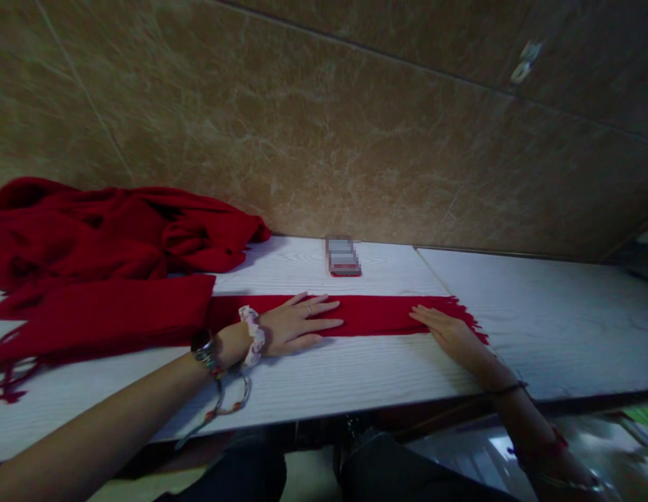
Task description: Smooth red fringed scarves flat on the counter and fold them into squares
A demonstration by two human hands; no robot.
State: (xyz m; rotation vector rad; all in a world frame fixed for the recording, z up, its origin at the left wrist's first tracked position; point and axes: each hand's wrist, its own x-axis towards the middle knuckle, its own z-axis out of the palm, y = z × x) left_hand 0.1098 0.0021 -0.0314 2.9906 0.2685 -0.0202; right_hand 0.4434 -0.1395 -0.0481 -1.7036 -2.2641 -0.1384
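Observation:
A red fringed scarf lies flattened in a long narrow strip across the white table. My left hand rests palm down on its middle part, fingers spread. Near the fringed right end, my right hand lies flat on the cloth with fingers stretched out and close together. Toward the left, a wider folded piece of red cloth with tassels overlaps the strip's left end. Whether the two are one scarf I cannot tell. Neither hand grips anything.
Heaped red cloth sits at the back left against the brown marbled wall. A small phone-like object, its face blurred, lies behind the scarf. The white table has a seam on the right; its front edge runs just above my legs.

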